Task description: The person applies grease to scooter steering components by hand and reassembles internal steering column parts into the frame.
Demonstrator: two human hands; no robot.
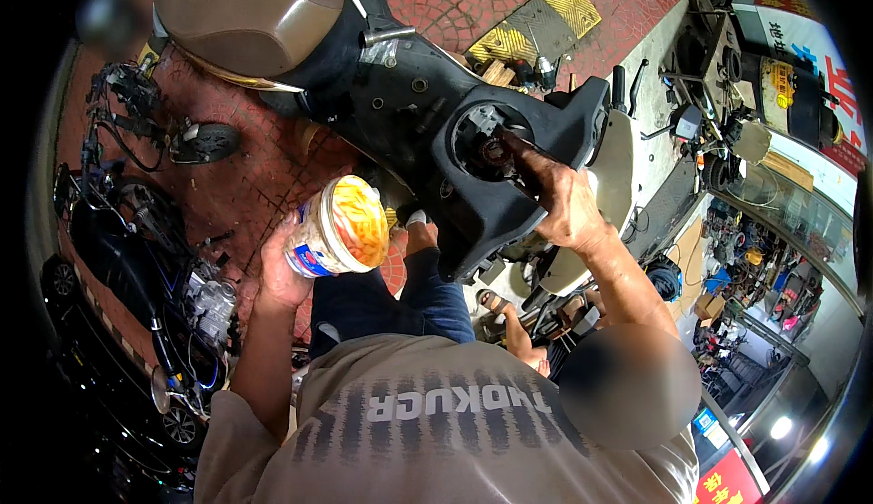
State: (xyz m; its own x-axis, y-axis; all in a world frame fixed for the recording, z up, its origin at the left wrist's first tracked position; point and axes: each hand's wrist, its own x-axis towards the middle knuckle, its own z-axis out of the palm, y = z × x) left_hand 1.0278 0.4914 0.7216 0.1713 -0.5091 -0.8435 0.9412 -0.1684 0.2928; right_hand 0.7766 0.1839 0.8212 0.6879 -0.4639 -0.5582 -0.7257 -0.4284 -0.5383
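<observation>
My left hand (pixel 280 263) is wrapped round a white plastic tub (pixel 314 236) with a blue label. Streaky yellow-orange grease (pixel 361 222) shows through its open top, tilted to the right. My right hand (pixel 566 204) reaches over the black plastic front panel of a scooter (pixel 491 208). Its index finger stretches down into the round opening, at a dark, greasy metal ring (pixel 494 150); the fingertip is hard to make out. The thumb lies low against the panel's edge, apart from that finger. No object shows in this hand.
A brown scooter seat (pixel 250 13) is at the upper left. Motorcycle parts (pixel 145 240) stand along the left. A yellow-black ramp (pixel 536 26) lies beyond the scooter. Another person's leg and sandal (pixel 509 317) show below the panel. Shelves of parts (pixel 764 258) line the right.
</observation>
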